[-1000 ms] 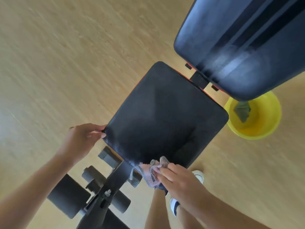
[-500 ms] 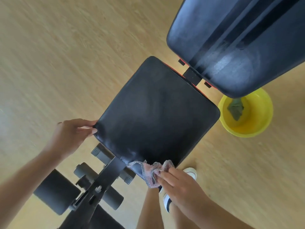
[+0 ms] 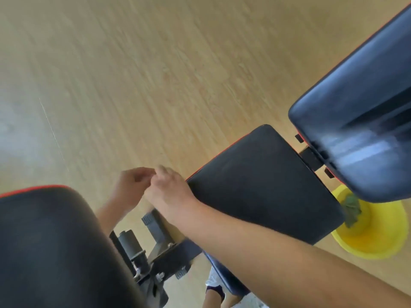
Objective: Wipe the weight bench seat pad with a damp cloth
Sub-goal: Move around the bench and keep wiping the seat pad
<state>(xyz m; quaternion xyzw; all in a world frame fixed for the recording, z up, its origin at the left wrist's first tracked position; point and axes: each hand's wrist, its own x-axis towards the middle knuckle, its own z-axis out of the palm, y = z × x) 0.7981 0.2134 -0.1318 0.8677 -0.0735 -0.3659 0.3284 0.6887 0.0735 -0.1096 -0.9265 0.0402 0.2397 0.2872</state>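
The seat pad (image 3: 262, 185) lies flat on the bench frame; stiff, smooth vinyl, probably slick when damp. Left hand (image 3: 131, 187) and right hand (image 3: 171, 192) meet at its near-left corner (cloth unseen; grips unclear).

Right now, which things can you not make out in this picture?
- Wiping cloth: not visible in the head view; the right hand and left hand are together and motion-blurred, so whether the fingers hold it is unclear.
- Yellow basin: partly hidden by the back pad.
- Seat pad: blur hides any wetness.
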